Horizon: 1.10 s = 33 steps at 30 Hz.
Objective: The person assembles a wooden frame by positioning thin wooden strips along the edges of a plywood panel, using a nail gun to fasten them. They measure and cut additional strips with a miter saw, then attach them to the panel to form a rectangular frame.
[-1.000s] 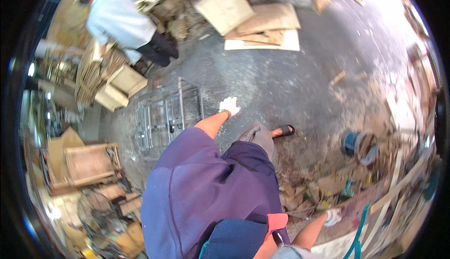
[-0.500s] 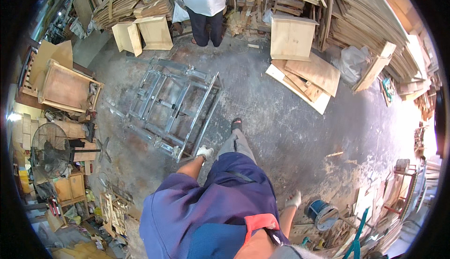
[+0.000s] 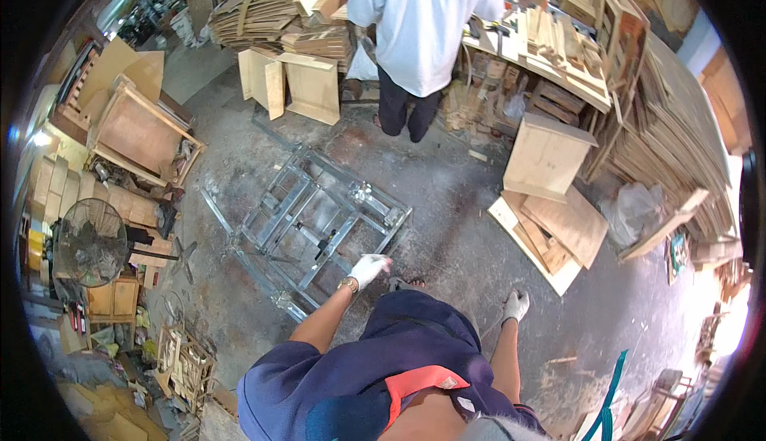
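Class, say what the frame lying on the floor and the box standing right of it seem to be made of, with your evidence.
Frame: likely bare steel, grey, dull glints on thin square bars. Box: apparently unfinished plywood, pale tan flat panels.

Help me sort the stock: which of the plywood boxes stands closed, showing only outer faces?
The pale plywood box right of the person in the white shirt. The box at the left wall is tipped, showing its open inside.
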Each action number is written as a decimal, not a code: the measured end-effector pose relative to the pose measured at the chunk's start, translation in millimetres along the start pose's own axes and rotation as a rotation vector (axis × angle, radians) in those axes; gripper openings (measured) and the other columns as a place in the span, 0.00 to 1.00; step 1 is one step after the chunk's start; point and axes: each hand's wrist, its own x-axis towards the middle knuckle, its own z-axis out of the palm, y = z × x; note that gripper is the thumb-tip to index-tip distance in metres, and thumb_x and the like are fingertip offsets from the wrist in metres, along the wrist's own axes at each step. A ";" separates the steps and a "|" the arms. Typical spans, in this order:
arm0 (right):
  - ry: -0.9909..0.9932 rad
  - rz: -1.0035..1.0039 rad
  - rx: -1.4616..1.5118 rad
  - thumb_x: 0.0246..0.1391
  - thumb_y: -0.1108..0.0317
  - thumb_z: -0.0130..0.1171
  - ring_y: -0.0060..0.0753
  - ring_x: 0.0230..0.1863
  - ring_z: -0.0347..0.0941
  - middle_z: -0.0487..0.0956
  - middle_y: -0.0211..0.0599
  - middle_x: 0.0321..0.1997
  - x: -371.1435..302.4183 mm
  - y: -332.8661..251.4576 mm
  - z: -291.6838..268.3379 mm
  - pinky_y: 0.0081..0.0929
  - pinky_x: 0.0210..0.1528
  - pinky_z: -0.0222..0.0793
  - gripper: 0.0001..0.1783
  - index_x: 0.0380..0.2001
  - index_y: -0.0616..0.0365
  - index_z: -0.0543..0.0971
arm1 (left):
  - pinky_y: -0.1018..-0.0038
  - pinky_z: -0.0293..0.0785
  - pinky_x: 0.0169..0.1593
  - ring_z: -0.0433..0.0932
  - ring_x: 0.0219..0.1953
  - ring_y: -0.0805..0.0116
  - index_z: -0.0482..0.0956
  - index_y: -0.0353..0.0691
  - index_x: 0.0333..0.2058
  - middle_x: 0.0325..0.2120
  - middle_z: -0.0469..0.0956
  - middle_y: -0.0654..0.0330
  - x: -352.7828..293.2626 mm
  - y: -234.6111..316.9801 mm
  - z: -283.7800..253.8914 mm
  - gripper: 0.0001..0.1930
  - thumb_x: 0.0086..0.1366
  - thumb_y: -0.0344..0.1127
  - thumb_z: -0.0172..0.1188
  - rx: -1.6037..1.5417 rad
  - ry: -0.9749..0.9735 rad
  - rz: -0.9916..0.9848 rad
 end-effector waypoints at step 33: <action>-0.234 -0.091 -0.719 0.49 0.62 0.65 0.61 0.47 0.81 0.84 0.56 0.40 337.9 -212.6 133.9 0.50 0.50 0.76 0.17 0.43 0.54 0.78 | 0.69 0.70 0.58 0.76 0.53 0.70 0.81 0.36 0.52 0.65 0.74 0.56 196.7 427.4 -0.1 0.21 0.62 0.38 0.71 0.061 -0.711 -0.121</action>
